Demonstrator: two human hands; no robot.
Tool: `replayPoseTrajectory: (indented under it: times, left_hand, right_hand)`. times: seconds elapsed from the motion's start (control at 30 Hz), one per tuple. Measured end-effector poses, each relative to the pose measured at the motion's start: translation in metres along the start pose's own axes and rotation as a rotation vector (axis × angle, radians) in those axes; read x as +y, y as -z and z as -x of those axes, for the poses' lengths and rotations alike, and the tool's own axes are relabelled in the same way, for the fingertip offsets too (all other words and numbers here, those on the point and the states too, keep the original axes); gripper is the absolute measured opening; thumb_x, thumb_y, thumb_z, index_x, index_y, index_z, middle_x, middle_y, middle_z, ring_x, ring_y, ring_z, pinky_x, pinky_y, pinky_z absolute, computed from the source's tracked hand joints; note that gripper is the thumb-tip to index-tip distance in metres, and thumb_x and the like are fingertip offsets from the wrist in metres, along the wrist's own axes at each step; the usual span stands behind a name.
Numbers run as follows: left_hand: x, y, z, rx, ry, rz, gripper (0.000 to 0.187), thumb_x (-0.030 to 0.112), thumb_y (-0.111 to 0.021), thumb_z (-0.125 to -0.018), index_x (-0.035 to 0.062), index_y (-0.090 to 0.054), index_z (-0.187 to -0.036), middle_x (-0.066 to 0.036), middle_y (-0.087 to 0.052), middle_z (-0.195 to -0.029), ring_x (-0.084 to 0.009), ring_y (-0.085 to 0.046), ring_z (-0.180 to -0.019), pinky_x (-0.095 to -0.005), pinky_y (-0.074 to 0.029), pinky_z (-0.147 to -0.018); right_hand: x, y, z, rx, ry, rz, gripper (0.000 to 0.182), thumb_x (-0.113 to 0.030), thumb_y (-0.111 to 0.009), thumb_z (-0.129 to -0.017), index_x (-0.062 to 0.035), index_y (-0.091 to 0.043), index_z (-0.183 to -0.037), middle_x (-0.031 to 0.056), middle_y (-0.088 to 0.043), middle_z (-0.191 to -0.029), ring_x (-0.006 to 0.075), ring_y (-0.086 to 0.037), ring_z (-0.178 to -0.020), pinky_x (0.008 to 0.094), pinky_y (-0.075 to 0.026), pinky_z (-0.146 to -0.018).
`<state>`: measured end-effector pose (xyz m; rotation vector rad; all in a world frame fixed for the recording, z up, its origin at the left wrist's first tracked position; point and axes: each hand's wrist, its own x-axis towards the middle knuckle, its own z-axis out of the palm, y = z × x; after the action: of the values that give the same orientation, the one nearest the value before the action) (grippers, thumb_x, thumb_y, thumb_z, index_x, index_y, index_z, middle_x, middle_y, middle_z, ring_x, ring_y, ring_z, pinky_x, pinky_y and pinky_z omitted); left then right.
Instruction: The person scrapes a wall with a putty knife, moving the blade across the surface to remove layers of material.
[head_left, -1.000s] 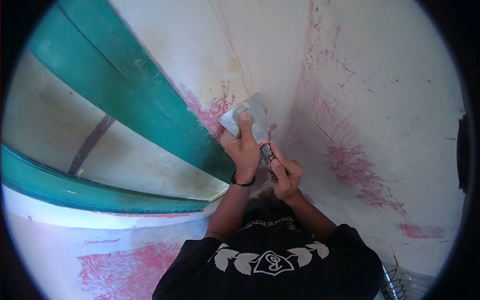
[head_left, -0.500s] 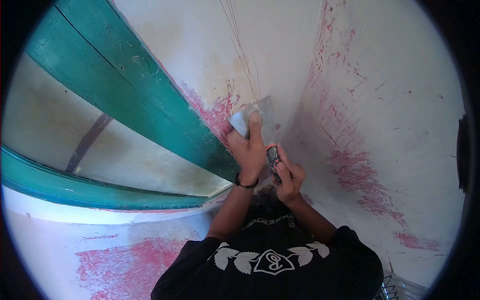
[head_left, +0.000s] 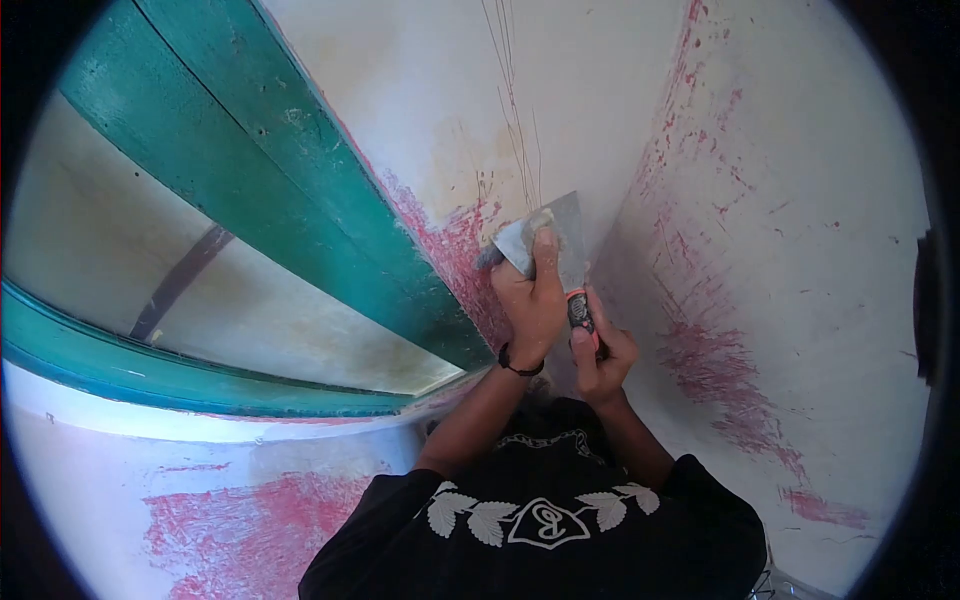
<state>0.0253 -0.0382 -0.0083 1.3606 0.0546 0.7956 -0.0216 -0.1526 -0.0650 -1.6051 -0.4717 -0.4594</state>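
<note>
Scraper [head_left: 572,240] nearer the wall corner [head_left: 614,215]

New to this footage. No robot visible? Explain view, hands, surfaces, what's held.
No robot: these are a person's bare hands. All pictures come from one head-worn camera looking forward and down, so the wearer's dark shirt fills the bottom.

The right hand grips the dark handle of a scraper. The left hand pinches its metal blade, thumb on the face, beside a beige smear.

Around them are whitish walls with reddish patches and a green frame. Whether the blade touches the wall isn't clear.
</note>
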Motion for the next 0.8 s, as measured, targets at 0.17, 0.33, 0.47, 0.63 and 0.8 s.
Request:
replayPoseTrajectory:
  times: [0.17,0.33,0.47,0.63,0.8]
  left_hand:
    - [0.003,-0.005,0.007,-0.014,0.107,0.123,0.031,0.023,-0.058,-0.104,-0.005,-0.068,-0.095,-0.003,-0.067,-0.076,-0.009,-0.063,-0.065,-0.0265,-0.051,-0.056]
    - [-0.001,-0.007,0.01,0.0,0.208,0.194,0.032,0.024,-0.058,-0.104,-0.0039,-0.067,-0.092,-0.006,-0.067,-0.075,-0.0124,-0.065,-0.061,-0.0285,-0.054,-0.052]
    - [-0.005,-0.007,0.011,0.016,0.193,0.167,0.032,0.025,-0.058,-0.104,-0.0046,-0.066,-0.093,-0.006,-0.067,-0.075,-0.0141,-0.066,-0.059,-0.0295,-0.055,-0.053]
    - [-0.007,-0.009,0.008,0.035,0.22,0.156,0.032,0.024,-0.058,-0.103,-0.0063,-0.064,-0.094,-0.007,-0.066,-0.073,-0.0169,-0.067,-0.059,-0.031,-0.056,-0.052]
    - [-0.008,-0.009,0.013,0.061,0.244,0.194,0.031,0.024,-0.059,-0.103,-0.0046,-0.065,-0.093,-0.006,-0.067,-0.075,-0.0137,-0.065,-0.059,-0.0294,-0.053,-0.05]
  right_hand:
    - [-0.002,0.009,-0.002,-0.031,0.04,0.075,0.046,-0.008,-0.065,-0.089,0.0109,-0.059,-0.131,0.0171,-0.073,-0.085,0.0111,-0.066,-0.07,0.0249,-0.051,-0.067]
    - [-0.004,0.012,-0.001,-0.039,-0.004,0.083,0.045,-0.007,-0.066,-0.088,0.0109,-0.06,-0.13,0.0197,-0.073,-0.088,0.0129,-0.068,-0.07,0.0253,-0.052,-0.068]
    - [-0.005,0.009,0.001,-0.007,-0.012,0.097,0.045,-0.007,-0.065,-0.089,0.0113,-0.06,-0.13,0.0187,-0.073,-0.087,0.0123,-0.067,-0.071,0.0254,-0.052,-0.068]
    - [-0.005,0.005,0.004,0.014,-0.075,-0.009,0.043,-0.008,-0.064,-0.091,0.0114,-0.061,-0.129,0.016,-0.072,-0.083,0.0124,-0.066,-0.069,0.0262,-0.052,-0.067]
    - [0.0,0.003,0.008,0.028,-0.106,-0.064,0.042,-0.008,-0.063,-0.092,0.0105,-0.061,-0.13,0.0128,-0.069,-0.076,0.0113,-0.063,-0.065,0.0259,-0.05,-0.063]
